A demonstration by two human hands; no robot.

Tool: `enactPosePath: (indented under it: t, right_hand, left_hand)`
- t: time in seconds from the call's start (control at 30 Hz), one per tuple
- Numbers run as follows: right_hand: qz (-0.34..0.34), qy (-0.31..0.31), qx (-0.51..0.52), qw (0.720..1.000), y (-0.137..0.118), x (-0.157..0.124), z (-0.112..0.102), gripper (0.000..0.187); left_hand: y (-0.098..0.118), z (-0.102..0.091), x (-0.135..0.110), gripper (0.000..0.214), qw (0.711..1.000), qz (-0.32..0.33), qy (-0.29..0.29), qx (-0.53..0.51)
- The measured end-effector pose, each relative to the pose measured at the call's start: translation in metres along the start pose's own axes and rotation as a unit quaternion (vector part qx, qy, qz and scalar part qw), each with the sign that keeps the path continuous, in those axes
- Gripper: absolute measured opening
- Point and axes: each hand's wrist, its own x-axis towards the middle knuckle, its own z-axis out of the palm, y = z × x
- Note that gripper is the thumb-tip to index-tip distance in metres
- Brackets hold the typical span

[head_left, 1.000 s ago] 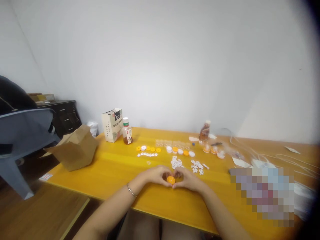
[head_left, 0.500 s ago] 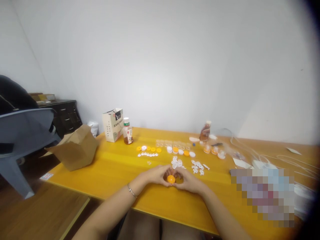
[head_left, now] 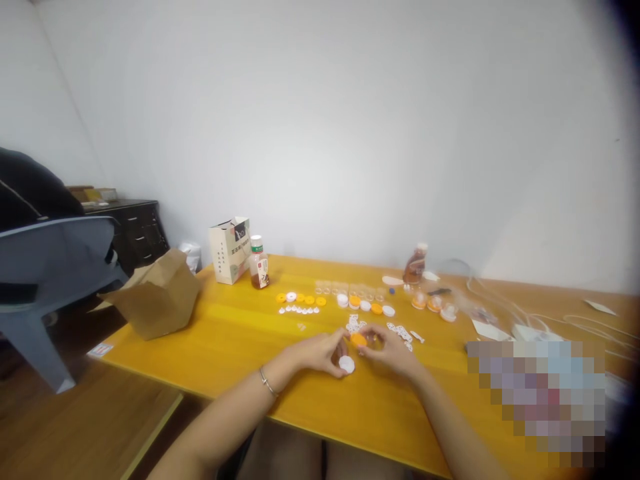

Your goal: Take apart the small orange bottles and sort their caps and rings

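My left hand (head_left: 324, 353) is closed around a white round plastic piece (head_left: 347, 365), held low over the near part of the table. Just beyond it, my right hand (head_left: 395, 352) pinches an orange round cap (head_left: 359, 339) between thumb and fingers. The two pieces are apart. Behind my hands lies a pile of small white cut-out plastic parts (head_left: 356, 324), and more such white parts (head_left: 399, 332) are to its right. Farther back runs a row of white and orange round pieces (head_left: 365, 306).
Yellow and white discs (head_left: 301, 299) and small white pegs (head_left: 299, 310) line up at left. Clear cups (head_left: 350, 291) stand behind. Around them are a drink bottle (head_left: 259, 263), a paper bag (head_left: 230, 252), a brown bag (head_left: 155, 293), another bottle (head_left: 415, 265) and cables (head_left: 510, 303).
The orange piece, earlier between both hands, is now in my right hand, slightly farther forward. A white round piece now shows in my left hand. The view has shifted slightly.
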Motion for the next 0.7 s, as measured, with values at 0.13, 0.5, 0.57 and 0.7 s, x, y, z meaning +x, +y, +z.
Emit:
enactPosePath:
  t: [0.13, 0.5, 0.57, 0.7]
  right_hand:
    - [0.121, 0.156, -0.072, 0.978, 0.033, 0.026, -0.017, 0.034]
    - [0.176, 0.167, -0.169, 0.955, 0.076, 0.084, -0.006, 0.026]
    - [0.176, 0.168, -0.172, 0.955, 0.078, 0.085, -0.004, 0.028]
    - [0.178, 0.183, -0.179, 0.95, 0.078, 0.085, -0.004, 0.038]
  left_hand:
    - [0.0, -0.001, 0.0, 0.064, 1.0, -0.002, -0.014, -0.006]
    - [0.008, -0.005, -0.002, 0.058, 1.0, -0.005, -0.016, 0.018]
    - [0.006, -0.005, -0.002, 0.06, 1.0, -0.002, -0.017, 0.017]
    - [0.003, -0.005, -0.001, 0.06, 1.0, 0.003, -0.024, 0.015]
